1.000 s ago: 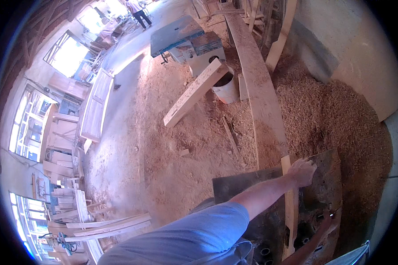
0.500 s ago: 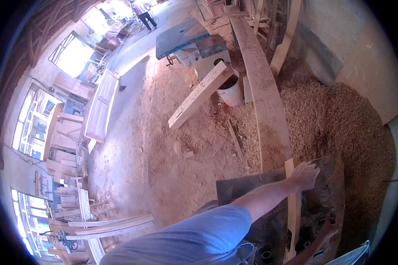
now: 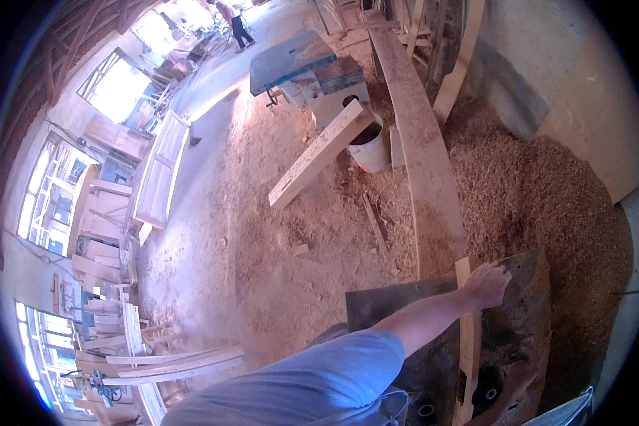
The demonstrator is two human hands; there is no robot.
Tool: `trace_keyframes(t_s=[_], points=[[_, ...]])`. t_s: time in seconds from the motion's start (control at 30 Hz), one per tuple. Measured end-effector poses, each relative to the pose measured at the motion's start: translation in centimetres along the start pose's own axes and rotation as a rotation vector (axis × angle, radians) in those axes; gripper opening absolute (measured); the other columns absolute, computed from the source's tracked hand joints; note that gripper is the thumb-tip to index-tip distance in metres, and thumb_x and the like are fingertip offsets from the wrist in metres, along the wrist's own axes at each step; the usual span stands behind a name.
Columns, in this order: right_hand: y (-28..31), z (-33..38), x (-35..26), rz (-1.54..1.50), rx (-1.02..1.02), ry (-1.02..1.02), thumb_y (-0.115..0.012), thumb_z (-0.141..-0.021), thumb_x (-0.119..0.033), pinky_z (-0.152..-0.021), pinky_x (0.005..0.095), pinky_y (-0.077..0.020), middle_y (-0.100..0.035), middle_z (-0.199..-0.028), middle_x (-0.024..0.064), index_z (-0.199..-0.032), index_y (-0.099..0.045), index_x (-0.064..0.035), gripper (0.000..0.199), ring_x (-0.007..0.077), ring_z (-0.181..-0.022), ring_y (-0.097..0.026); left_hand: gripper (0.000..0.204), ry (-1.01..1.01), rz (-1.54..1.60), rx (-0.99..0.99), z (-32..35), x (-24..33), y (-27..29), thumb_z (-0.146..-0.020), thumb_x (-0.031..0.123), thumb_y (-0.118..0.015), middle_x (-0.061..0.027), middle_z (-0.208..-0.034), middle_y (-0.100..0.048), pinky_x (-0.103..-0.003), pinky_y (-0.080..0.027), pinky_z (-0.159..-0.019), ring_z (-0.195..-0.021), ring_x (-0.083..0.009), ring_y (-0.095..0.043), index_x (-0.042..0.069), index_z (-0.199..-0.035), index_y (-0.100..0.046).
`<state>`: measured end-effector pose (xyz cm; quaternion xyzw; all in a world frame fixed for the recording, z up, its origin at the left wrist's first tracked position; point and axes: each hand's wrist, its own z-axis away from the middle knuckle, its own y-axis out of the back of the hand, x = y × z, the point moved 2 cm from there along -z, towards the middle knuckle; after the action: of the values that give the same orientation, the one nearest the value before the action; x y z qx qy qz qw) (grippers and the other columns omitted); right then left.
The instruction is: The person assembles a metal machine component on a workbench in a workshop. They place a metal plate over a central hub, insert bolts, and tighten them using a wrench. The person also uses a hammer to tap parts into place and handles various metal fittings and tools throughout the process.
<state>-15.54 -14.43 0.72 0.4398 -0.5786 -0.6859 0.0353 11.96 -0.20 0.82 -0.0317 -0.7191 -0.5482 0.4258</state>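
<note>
"See the long, narrow, pale wooden strip (image 3: pixel 468 337)?"

"Yes, lying on the dark, flat metal tabletop (image 3: pixel 380 305), running from the far edge toward the viewer, nearer the right edge than the far left corner."

"And the bare left hand (image 3: pixel 487 284), below a greyish-blue cloth sleeve (image 3: pixel 334 366)?"

"Extended across the strip to its right side, near the far edge. Looks partly curled; cannot tell whether gripping anything."

"And the right hand (image 3: pixel 524 366)?"

"Close to the right edge, dim and blurred. Cannot tell how far open, or with what in it."

"Anything beyond?"

"Past the far edge, a long, dusty wooden plank (image 3: pixel 433 184); past the right edge, a heap of brown wood shavings (image 3: pixel 547 206)."
</note>
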Motion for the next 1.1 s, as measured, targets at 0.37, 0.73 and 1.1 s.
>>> trace_keyframes(t_s=[0.37,0.73,1.1], points=[[-3.6,1.6,-5.2,0.358,0.142,-0.244,-0.078,-0.084,-0.012,-0.107,0.0557,-0.0447,-0.05,-0.143,0.0163,-0.146,-0.051,-0.0111,0.067,0.0362,-0.134,-0.047,0.022,-0.002,-0.008,-0.002,-0.2,-0.4,-0.7,-0.082,0.015,-0.061,-0.0164,-0.106,-0.067,-0.045,-0.05,-0.095,-0.11,-0.0342,-0.063,0.002,-0.099,-0.066],[-1.8,-2.2,-0.6,-0.182,0.101,-0.44,-0.077,-0.079,-0.005,-0.095,0.0445,-0.0539,-0.067,-0.119,0.0171,-0.127,-0.067,-0.0026,0.049,0.0339,-0.109,-0.065,0.024,0.012,0.015,-0.004,-0.5,-0.2,-0.8,-0.081,0.016,-0.062,-0.0169,-0.106,-0.067,-0.046,-0.05,-0.096,-0.11,-0.0345,-0.063,0.003,-0.1,-0.067],[8.3,-3.9,-0.2,-0.306,0.261,-0.016,-0.068,-0.089,-0.022,-0.086,0.0408,-0.0524,-0.062,-0.114,0.0149,-0.118,-0.066,-0.0058,0.034,0.0293,-0.107,-0.059,0.025,0.005,-0.024,0.027,0.4,-1.2,0.0,-0.081,0.019,-0.062,-0.018,-0.106,-0.068,-0.046,-0.051,-0.093,-0.108,-0.0346,-0.064,0.003,-0.099,-0.069]])
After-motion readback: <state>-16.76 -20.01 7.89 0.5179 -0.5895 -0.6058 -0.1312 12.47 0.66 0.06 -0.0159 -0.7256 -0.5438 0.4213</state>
